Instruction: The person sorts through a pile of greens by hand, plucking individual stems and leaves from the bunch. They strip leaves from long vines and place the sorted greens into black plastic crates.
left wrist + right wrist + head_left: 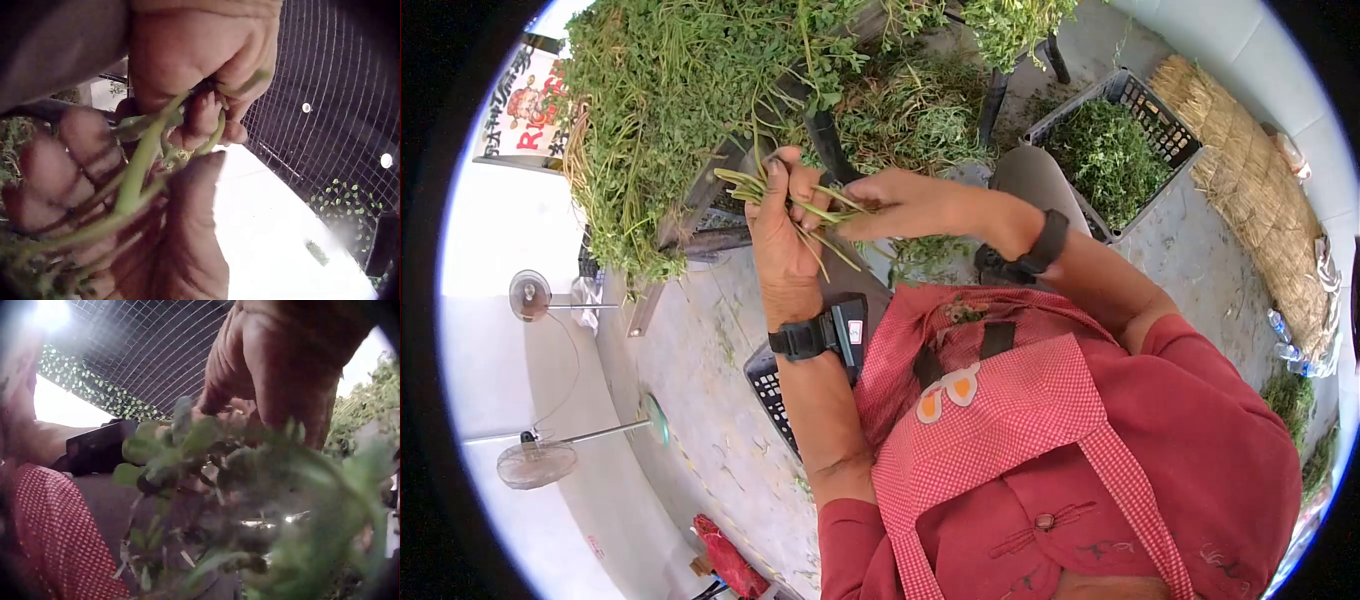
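Observation:
In the head view, my left hand (pixel 785 235) grips a small bunch of green stems (pixel 745 186), its thumb laid over them. Beside it, my right hand (pixel 925 205) holds stems between thumb and fingers, and leafy ends (pixel 930 255) hang below. The left wrist view has a thick stem (pixel 139 169) crossing the left palm and fingers (pixel 90 150), while the right hand (pixel 194 50) curls round stems above. Blurred leaves (pixel 169 450) partly cover the right hand (pixel 287 369) in the right wrist view.
A large heap of greens (pixel 670 110) fills the upper left. Behind the hands lies another pile (pixel 920 110), with a black crate (pixel 1180 135) of greens to its right. A rolled straw mat (pixel 1250 200) and two fans (pixel 537 465) stand farther out.

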The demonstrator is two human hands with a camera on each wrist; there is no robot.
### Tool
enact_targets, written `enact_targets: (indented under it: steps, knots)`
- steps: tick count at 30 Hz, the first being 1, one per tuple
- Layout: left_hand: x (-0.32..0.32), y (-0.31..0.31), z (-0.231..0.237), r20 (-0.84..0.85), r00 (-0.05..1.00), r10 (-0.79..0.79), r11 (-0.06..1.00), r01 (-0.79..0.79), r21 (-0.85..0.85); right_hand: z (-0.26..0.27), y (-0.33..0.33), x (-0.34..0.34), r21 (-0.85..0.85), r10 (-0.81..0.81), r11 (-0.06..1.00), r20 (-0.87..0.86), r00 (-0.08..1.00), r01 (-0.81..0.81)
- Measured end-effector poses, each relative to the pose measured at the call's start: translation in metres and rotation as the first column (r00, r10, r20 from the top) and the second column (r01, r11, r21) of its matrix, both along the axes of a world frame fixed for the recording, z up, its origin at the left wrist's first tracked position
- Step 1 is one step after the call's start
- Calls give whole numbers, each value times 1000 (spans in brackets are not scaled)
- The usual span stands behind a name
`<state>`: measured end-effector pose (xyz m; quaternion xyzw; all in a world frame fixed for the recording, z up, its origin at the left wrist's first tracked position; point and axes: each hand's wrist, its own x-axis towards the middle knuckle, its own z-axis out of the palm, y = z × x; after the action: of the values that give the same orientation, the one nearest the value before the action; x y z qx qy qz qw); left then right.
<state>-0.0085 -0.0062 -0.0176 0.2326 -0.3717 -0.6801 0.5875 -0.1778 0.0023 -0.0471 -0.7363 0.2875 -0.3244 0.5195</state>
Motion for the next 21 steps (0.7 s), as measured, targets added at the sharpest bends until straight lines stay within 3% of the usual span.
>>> enact_targets:
  steps: [1, 2, 4, 6, 7, 10, 11, 12, 14, 16, 21]
  knots:
    - [1, -1, -1, -3, 1000, 2, 1000, -2, 1, -1, 3, 7, 114, 52, 992, 49, 997, -57]
    - [3, -2, -1, -4, 1000, 13, 1000, -13, 4, -1, 4, 9, 115, 54, 992, 44, 998, -59]
    - [2, -2, 1, -12, 1000, 28, 1000, -28, 10, 12, 9, 9, 325, -36, 946, 48, 998, 19]
    - [0, -1, 3, 165, 975, 148, 989, -147, -20, 12, 2, 14, 266, -44, 964, 62, 997, 26]
    - [-2, 1, 2, 160, 976, 147, 989, -147, -11, 14, -2, 17, 231, -50, 972, -1, 999, 49]
    - [-8, 1, 2, 295, 871, 393, 905, -423, 44, 18, -7, 15, 252, -30, 966, -80, 996, 49]
    - [3, -1, 0, 241, 927, 286, 951, -306, 47, 13, -11, 12, 334, 22, 941, 90, 996, -51]
    - [5, -1, 1, 236, 927, 290, 949, -310, 50, 10, -14, 9, 398, 60, 903, 262, 963, -164]
    - [8, -1, 1, 172, 940, 295, 950, -308, 52, 4, -18, -3, 405, 82, 896, 256, 963, -184]
    - [9, -2, 2, 176, 934, 310, 944, -325, 59, 2, -15, -11, 376, 1, 919, 296, 955, -118]
    - [15, -5, -2, 86, 952, 293, 954, -298, 44, -14, -16, -27, 167, -11, 986, 167, 986, -17]
